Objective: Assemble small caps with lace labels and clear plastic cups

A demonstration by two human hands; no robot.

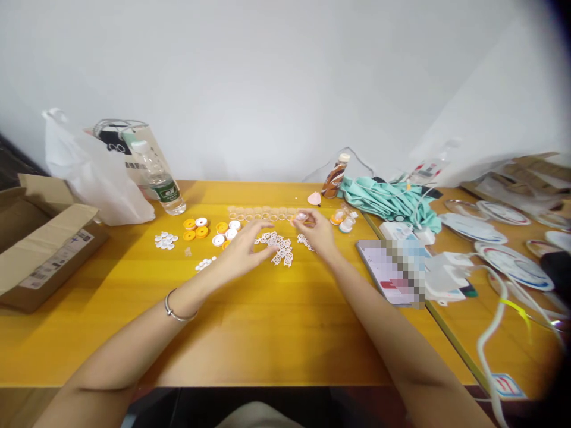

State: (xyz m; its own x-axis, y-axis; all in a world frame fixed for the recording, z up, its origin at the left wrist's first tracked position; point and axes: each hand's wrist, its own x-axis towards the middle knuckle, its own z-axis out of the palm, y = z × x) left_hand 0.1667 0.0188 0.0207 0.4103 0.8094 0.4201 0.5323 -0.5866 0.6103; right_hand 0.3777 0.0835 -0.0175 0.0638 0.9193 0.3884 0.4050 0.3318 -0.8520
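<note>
My right hand pinches a small pale ring-shaped piece between thumb and fingertips, at the right end of a row of small clear rings on the yellow table. My left hand hovers with fingers spread, holding nothing, its fingertips beside a heap of small white lacy pieces. A bracelet sits on my left wrist. Orange and white round caps lie just left of the left hand.
An open cardboard box stands at the left edge, a white plastic bag and water bottle behind it. To the right lie a brown drink bottle, teal cloth, a phone, white cables and round plates.
</note>
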